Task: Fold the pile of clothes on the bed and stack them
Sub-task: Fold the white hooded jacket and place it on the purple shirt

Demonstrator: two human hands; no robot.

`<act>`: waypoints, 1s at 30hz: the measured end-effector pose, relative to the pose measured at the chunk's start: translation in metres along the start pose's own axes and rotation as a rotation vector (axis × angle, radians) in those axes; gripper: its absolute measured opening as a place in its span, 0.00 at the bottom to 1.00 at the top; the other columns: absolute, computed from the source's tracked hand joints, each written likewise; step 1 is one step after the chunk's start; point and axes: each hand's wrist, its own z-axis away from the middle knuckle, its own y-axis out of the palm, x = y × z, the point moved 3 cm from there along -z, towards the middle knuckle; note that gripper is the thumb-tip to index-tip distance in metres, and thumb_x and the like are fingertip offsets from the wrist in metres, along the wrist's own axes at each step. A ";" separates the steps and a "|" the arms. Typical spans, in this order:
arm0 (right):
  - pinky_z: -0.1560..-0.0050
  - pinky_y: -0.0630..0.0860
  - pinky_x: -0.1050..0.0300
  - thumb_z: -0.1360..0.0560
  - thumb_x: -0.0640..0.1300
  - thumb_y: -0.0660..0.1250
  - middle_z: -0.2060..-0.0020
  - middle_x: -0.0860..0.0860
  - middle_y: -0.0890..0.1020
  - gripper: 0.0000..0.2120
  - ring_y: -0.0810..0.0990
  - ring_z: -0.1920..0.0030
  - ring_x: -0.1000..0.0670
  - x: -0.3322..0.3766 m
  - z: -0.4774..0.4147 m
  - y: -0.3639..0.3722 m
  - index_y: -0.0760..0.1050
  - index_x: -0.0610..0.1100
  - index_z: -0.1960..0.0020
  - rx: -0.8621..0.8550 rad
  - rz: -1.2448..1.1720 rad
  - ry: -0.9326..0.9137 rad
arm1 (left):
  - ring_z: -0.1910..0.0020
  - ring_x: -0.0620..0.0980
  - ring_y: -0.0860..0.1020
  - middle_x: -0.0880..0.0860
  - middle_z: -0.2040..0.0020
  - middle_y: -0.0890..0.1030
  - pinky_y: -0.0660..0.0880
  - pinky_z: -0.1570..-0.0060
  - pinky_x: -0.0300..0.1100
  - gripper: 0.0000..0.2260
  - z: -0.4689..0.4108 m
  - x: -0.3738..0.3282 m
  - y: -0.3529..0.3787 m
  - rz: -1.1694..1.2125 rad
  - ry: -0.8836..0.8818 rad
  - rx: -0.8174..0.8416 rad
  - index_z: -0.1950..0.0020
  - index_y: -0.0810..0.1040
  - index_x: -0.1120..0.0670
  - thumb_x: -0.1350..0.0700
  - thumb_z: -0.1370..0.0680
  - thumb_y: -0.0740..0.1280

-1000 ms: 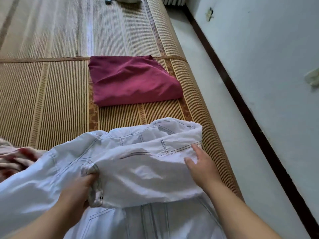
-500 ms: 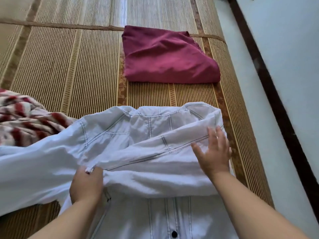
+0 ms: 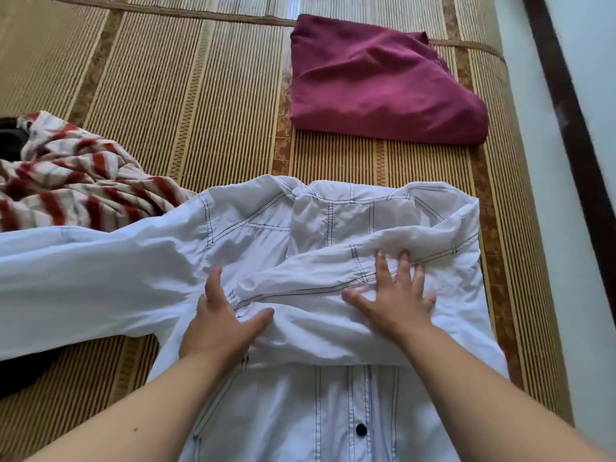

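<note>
Two hands pressed flat on a white shirt (image 3: 333, 415) spread on the bed mat (image 3: 200, 95).
The right sleeve is folded across the chest. The left hand (image 3: 220, 325) rests at its cuff end and the right hand (image 3: 396, 301) on the sleeve itself, all fingers (image 3: 382, 266) straight and released, grasping nothing. The other sleeve stretches out leftward. A folded maroon garment (image 3: 376, 85) lies beyond the collar, apart from it; a crumpled striped garment (image 3: 66, 181) lies against the shirt's left shoulder.
</note>
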 end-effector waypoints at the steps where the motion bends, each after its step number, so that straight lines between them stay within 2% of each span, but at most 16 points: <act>1: 0.31 0.41 0.30 0.38 0.81 0.49 0.24 0.51 0.31 0.50 0.31 0.25 0.43 0.003 0.001 0.002 0.33 0.62 0.25 0.003 -0.001 0.018 | 0.33 0.59 0.70 0.57 0.26 0.62 0.69 0.42 0.49 0.47 0.004 0.004 0.001 -0.027 0.045 0.043 0.25 0.41 0.41 0.39 0.32 0.72; 5: 0.32 0.37 0.29 0.41 0.83 0.45 0.25 0.52 0.30 0.51 0.27 0.26 0.43 0.018 0.007 0.005 0.31 0.63 0.26 -0.018 -0.006 -0.001 | 0.35 0.53 0.72 0.52 0.30 0.68 0.70 0.46 0.42 0.46 0.014 0.018 -0.002 0.013 0.252 0.080 0.31 0.39 0.28 0.45 0.31 0.73; 7: 0.32 0.35 0.29 0.44 0.85 0.43 0.25 0.53 0.29 0.52 0.26 0.27 0.44 0.033 0.011 0.008 0.28 0.65 0.28 -0.022 0.021 -0.067 | 0.37 0.50 0.72 0.47 0.35 0.69 0.66 0.49 0.39 0.40 0.020 0.030 -0.008 0.036 0.309 0.016 0.29 0.47 0.29 0.41 0.30 0.71; 9: 0.32 0.36 0.28 0.47 0.85 0.42 0.26 0.52 0.28 0.54 0.25 0.27 0.44 0.047 0.014 0.013 0.27 0.65 0.28 0.000 0.051 -0.113 | 0.39 0.50 0.73 0.47 0.34 0.68 0.67 0.52 0.39 0.38 0.024 0.044 -0.012 -0.003 0.279 -0.043 0.25 0.53 0.34 0.39 0.29 0.70; 10: 0.33 0.36 0.28 0.47 0.85 0.42 0.26 0.52 0.28 0.55 0.25 0.27 0.43 0.052 0.014 0.015 0.28 0.64 0.28 0.015 0.070 -0.121 | 0.37 0.52 0.73 0.49 0.30 0.65 0.70 0.52 0.41 0.39 0.026 0.051 -0.012 -0.055 0.254 -0.049 0.24 0.51 0.35 0.41 0.28 0.71; 12: 0.32 0.36 0.28 0.46 0.85 0.43 0.26 0.50 0.27 0.55 0.25 0.27 0.42 0.056 0.014 0.014 0.28 0.63 0.27 0.022 0.099 -0.102 | 0.30 0.58 0.66 0.54 0.23 0.50 0.71 0.42 0.47 0.43 0.028 0.056 -0.008 -0.236 0.234 -0.023 0.25 0.44 0.33 0.44 0.28 0.71; 14: 0.32 0.35 0.29 0.44 0.85 0.42 0.28 0.51 0.25 0.54 0.25 0.27 0.43 0.063 0.017 0.014 0.26 0.62 0.27 -0.033 0.105 -0.124 | 0.26 0.59 0.51 0.52 0.25 0.32 0.60 0.31 0.54 0.45 0.027 0.059 -0.003 -0.420 0.213 0.041 0.26 0.41 0.32 0.37 0.32 0.70; 15: 0.32 0.34 0.30 0.43 0.85 0.41 0.29 0.52 0.23 0.52 0.25 0.27 0.44 0.068 0.021 0.015 0.25 0.63 0.29 -0.073 0.097 -0.188 | 0.26 0.59 0.44 0.51 0.27 0.26 0.52 0.28 0.56 0.50 0.025 0.059 0.001 -0.492 0.198 0.076 0.26 0.36 0.34 0.33 0.34 0.69; 17: 0.34 0.31 0.32 0.42 0.84 0.42 0.29 0.55 0.22 0.48 0.23 0.28 0.46 0.086 0.031 0.023 0.22 0.68 0.32 -0.086 0.159 -0.392 | 0.26 0.59 0.35 0.52 0.31 0.20 0.40 0.28 0.59 0.59 0.021 0.062 0.007 -0.607 0.188 0.123 0.27 0.27 0.41 0.26 0.39 0.67; 19: 0.35 0.31 0.30 0.44 0.85 0.43 0.28 0.56 0.24 0.48 0.21 0.30 0.45 0.098 0.034 0.036 0.22 0.70 0.34 0.004 0.296 -0.509 | 0.27 0.60 0.32 0.53 0.35 0.15 0.34 0.31 0.62 0.62 0.018 0.066 0.010 -0.676 0.185 0.137 0.33 0.19 0.45 0.23 0.41 0.65; 22: 0.35 0.35 0.25 0.42 0.84 0.49 0.26 0.55 0.27 0.50 0.24 0.28 0.41 0.101 0.014 0.034 0.26 0.69 0.31 0.129 0.359 -0.349 | 0.27 0.61 0.30 0.55 0.40 0.12 0.31 0.35 0.66 0.61 0.018 0.069 0.013 -0.723 0.170 0.179 0.38 0.16 0.48 0.23 0.39 0.64; 24: 0.34 0.39 0.24 0.42 0.83 0.53 0.27 0.55 0.26 0.54 0.27 0.27 0.39 0.105 0.001 0.023 0.27 0.66 0.29 0.168 0.372 -0.222 | 0.27 0.60 0.29 0.54 0.38 0.13 0.32 0.34 0.66 0.61 0.019 0.070 0.012 -0.671 0.172 0.234 0.37 0.16 0.48 0.25 0.37 0.64; 26: 0.34 0.42 0.25 0.43 0.83 0.56 0.28 0.52 0.25 0.58 0.29 0.27 0.37 0.114 0.000 0.016 0.27 0.62 0.27 0.206 0.391 -0.173 | 0.26 0.56 0.31 0.49 0.30 0.20 0.35 0.31 0.63 0.57 0.022 0.069 0.003 -0.475 0.183 0.271 0.28 0.25 0.43 0.28 0.35 0.66; 28: 0.32 0.43 0.26 0.41 0.81 0.58 0.26 0.48 0.28 0.59 0.31 0.26 0.37 0.134 0.010 0.016 0.30 0.58 0.25 0.184 0.336 -0.181 | 0.24 0.52 0.40 0.46 0.23 0.37 0.42 0.27 0.56 0.47 0.023 0.071 -0.021 -0.199 0.188 0.150 0.24 0.42 0.37 0.33 0.32 0.68; 30: 0.30 0.45 0.29 0.36 0.77 0.60 0.23 0.49 0.36 0.53 0.35 0.24 0.40 0.164 0.025 0.017 0.36 0.57 0.23 0.109 0.264 -0.281 | 0.28 0.51 0.57 0.50 0.25 0.57 0.55 0.30 0.45 0.39 0.022 0.076 -0.051 0.083 0.125 -0.070 0.24 0.56 0.40 0.42 0.30 0.72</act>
